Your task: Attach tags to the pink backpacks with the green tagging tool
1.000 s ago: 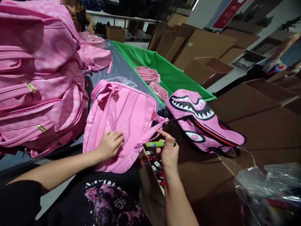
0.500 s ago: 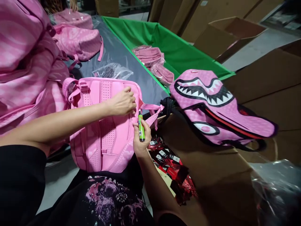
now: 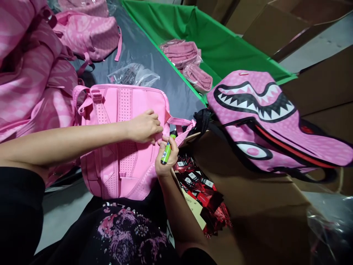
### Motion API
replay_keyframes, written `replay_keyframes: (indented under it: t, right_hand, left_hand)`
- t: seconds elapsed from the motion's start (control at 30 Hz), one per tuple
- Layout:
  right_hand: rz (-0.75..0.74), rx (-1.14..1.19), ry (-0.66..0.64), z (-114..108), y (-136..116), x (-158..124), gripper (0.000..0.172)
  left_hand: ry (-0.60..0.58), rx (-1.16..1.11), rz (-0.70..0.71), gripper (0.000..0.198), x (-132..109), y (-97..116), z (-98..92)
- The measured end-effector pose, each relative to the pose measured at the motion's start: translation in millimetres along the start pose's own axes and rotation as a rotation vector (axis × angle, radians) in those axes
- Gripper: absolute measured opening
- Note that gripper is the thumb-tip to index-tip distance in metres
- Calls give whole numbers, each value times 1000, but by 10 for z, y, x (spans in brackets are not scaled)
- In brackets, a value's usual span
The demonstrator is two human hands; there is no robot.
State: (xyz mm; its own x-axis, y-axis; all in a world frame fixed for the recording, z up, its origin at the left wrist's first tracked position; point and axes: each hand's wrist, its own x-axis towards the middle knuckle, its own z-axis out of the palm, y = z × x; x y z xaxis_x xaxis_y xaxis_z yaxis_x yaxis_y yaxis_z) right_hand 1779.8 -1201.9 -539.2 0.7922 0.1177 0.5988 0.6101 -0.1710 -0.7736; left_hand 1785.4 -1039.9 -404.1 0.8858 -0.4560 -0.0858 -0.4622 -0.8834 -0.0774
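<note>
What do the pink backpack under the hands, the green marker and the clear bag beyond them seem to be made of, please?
Pink backpack: probably synthetic leather with a soft sheen, from its smooth, partly perforated back; coated fabric is possible.
Green marker: likely smooth plastic, judging by its rigid, straight shape.
Clear bag: apparently thin, shiny plastic film, being see-through and crinkled.

Tags (image 3: pixel 191 178) & yel. paper (image 3: pixel 193 207): txt illegible.

To my right I see a pink bag (image 3: pixel 259 114) with a toothy shark mouth, near red-and-black tags (image 3: pixel 202 198). Ahead of me, wrapped pink pouches (image 3: pixel 180 54) lie on green cloth (image 3: pixel 217 36); clear plastic (image 3: pixel 138 76) rests on the grey table (image 3: pixel 140 44).
</note>
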Motion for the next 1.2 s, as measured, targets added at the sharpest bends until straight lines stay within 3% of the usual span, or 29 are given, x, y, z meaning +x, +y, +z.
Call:
replay_keyframes:
  t: [0.13,0.23,0.4,0.53,0.63,0.8,1.2]
  right_hand:
    - [-309,-280,-138,-121,63,236,27]
    - [-472,-493,-244,-198,101,436,24]
    - [-649,-679,-213,-290,7,730,27]
    - [-826,-616,-605,-313,-69,933,23]
    - [-801,-586,-841,-246,-83,1037,20]
    - [-696,-534,-1042,-100,-105,1127,18]
    - [-594,-519,-1105,-36,-99,1149,18]
  left_hand:
    - [98,96,16,15,-134,-59,5]
    - [210,144,-26,20,-243,-106,139]
    - [417,108,40,12,-350,-158,428]
    - [524,82,40,14,-388,-174,544]
    - [565,79,47,15,-395,-185,583]
    - [563,34,32,17,-415,-200,641]
    - [635,82,2,16,-457,-216,751]
